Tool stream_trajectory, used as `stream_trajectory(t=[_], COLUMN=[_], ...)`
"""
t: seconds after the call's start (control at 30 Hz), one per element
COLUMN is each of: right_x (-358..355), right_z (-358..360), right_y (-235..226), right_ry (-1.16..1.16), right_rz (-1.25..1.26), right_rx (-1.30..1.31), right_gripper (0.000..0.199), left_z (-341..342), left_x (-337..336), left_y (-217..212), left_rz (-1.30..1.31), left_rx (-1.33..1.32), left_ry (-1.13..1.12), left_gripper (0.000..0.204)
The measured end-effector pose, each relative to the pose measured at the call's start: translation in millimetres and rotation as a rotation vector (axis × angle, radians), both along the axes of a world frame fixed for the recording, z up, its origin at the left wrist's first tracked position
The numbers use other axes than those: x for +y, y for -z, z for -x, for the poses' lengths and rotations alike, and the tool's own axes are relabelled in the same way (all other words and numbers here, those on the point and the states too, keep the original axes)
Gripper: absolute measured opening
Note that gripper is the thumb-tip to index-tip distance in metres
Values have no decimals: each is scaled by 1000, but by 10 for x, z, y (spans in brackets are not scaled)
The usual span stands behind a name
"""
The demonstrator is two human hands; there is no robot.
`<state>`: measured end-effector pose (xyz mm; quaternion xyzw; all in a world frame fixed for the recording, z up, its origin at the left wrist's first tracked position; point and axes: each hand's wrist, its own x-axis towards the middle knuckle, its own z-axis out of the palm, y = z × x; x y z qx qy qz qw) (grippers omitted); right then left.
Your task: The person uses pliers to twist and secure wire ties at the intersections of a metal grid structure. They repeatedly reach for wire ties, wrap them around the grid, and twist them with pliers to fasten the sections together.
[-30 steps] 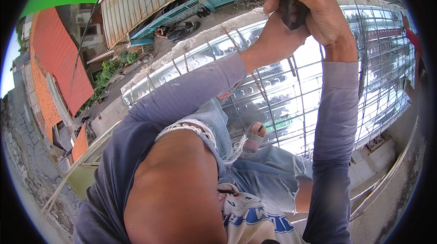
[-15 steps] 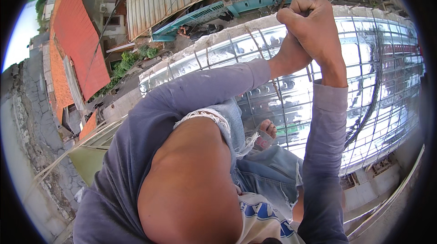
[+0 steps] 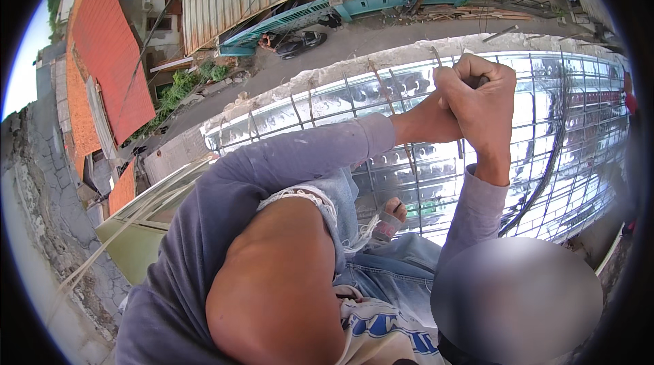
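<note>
My right hand [image 3: 480,96] is closed in a fist above the wire mesh; what lies inside its curled fingers is hidden. My left hand [image 3: 436,120] reaches in from the left and presses against it, with its fingers out of sight behind the right hand. A short, thin dark rod end [image 3: 460,148] pokes out just below the two hands. Under them spreads a grid of thin steel reinforcing mesh [image 3: 422,188] over shiny, ribbed metal sheeting [image 3: 381,161]. Both forearms wear grey-purple sleeves.
A rough concrete ledge [image 3: 327,75] with upright steel stubs borders the mesh; beyond it, far below, lies a street with a parked motorbike [image 3: 302,45]. A black cable [image 3: 560,140] curves over the mesh. My bent knee [image 3: 279,283] fills the lower middle. A blurred oval covers the lower right.
Both hands, still together, have come lower and nearer in the picture, and the rod end below them has shifted down too. More street shows beyond the ledge.
</note>
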<state>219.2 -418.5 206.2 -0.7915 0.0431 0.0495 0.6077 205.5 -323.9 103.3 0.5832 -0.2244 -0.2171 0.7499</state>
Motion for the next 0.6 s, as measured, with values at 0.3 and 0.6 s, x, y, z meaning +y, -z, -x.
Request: stream_trajectory(t=[0.3, 0.6], right_x=[6, -269], right_z=[-106, -397], right_y=[18, -185], right_ry=[-131, -366], right_rz=[38, -8], right_rx=[-58, 95], right_gripper=[26, 24], left_z=[-845, -817], left_x=[1096, 910], left_y=[-746, -321], left_rz=[-1176, -1084], left_rx=[-341, 374], left_ry=[605, 728], left_gripper=[43, 67])
